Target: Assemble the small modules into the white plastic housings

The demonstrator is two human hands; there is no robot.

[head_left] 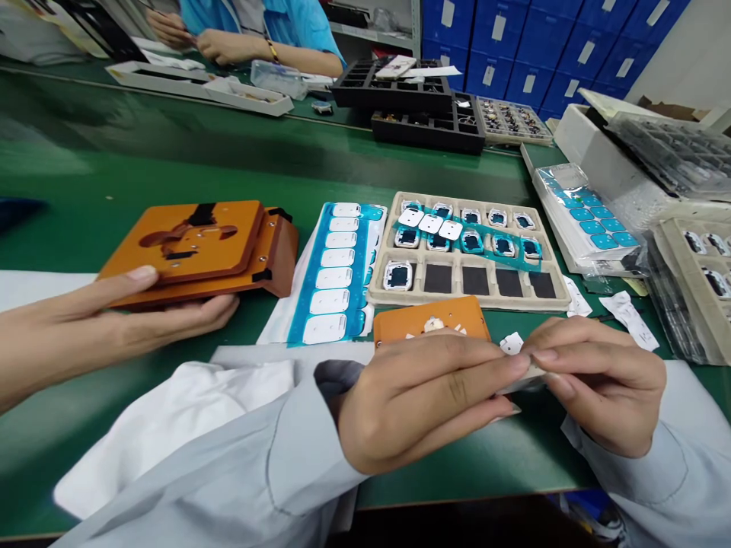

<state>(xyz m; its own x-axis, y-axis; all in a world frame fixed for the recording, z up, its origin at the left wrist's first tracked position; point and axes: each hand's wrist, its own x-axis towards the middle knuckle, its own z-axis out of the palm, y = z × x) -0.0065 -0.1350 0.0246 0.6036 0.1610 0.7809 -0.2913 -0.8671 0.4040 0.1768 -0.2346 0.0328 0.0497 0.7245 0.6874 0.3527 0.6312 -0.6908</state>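
Note:
Both my hands meet in front of me, above the near part of the green bench. My left hand [434, 396], fingers closed and pressed together, grips one side of a small flat whitish piece [526, 378]. At its other end my right hand [599, 373] pinches the piece between thumb and fingers. Most of it is hidden, so I cannot tell its kind. Just beyond the fingers shows a small white tab [512, 343]. Behind my left hand sits a small orange fixture [431, 320], partly covered by that hand.
A co-worker's hand [131, 320] holds a larger orange fixture [188, 240] at left. Blue sheets of white stickers [328, 278] lie beside a beige tray [474, 301] of watch-like parts. White cloth [188, 426] is near my left forearm; stacked trays [685, 304] stand at right.

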